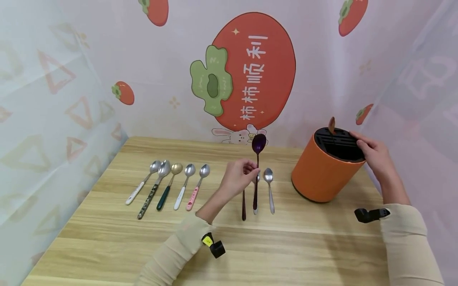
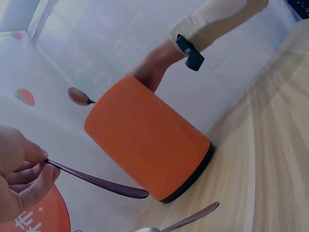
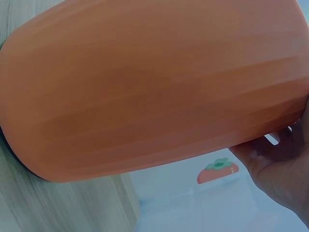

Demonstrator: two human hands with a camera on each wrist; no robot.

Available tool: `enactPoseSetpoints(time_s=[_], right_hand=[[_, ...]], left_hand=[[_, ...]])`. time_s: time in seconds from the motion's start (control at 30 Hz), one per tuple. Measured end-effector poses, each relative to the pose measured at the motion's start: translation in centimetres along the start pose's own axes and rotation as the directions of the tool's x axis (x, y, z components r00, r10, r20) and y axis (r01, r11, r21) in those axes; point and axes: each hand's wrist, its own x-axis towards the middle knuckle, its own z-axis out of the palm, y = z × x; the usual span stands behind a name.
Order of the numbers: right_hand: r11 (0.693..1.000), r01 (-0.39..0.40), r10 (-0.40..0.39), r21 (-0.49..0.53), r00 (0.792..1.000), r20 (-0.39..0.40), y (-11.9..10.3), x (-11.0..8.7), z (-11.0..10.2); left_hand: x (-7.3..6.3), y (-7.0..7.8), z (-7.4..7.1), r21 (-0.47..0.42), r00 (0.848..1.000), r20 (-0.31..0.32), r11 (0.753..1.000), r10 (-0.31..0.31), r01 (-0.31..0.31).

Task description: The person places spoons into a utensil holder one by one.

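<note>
My left hand [image 1: 237,174] pinches a dark purple spoon [image 1: 259,143] by its slim handle, bowl up, above the table. In the left wrist view the handle [image 2: 106,183] of that spoon points toward the holder. At the right stands an orange knife block [image 1: 320,174] with a black slotted top. My right hand [image 1: 373,153] grips its rim from the right, the thumb on top. One copper-coloured spoon [image 1: 332,125] stands in a slot, bowl up. Under the left hand lie a spoon with a dark reddish handle [image 1: 243,210], partly hidden, and silver spoons [image 1: 270,190].
Several spoons lie in a row at the left, among them a pink-handled one [image 1: 193,196], a green-handled one [image 1: 163,197] and a dark patterned one [image 1: 148,200]. The wooden table [image 1: 286,250] meets a printed cloth backdrop [image 1: 161,79] behind and at both sides.
</note>
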Motion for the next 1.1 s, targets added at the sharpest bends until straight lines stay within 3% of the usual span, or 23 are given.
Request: enactPoseSetpoints(time_s=[0.27,0.6,0.77,1.1], right_hand=[[1.000,-0.015,0.015,-0.011,1.000,0.006,0.0,-0.2,-0.2],[0.998,-0.059,0.059,-0.006,0.998,0.028,-0.2,0.0,0.0],[0.999,-0.054,0.054,0.001,0.998,0.025,-0.2,0.0,0.0],[0.999,-0.035,0.035,-0.012,0.999,0.011,0.0,-0.1,0.0]], left_hand=[[0.5,1.8,0.9,-0.033,0.997,-0.021,0.996,0.078,-0.079],[1.6,4.9,2.0,-0.025,0.977,-0.019,0.977,0.212,-0.212],[2.3,6.5,2.6,-0.045,0.964,-0.017,0.963,0.265,-0.266],[3.7,9.6,3.7,0.002,0.932,-0.014,0.932,0.362,-0.362]])
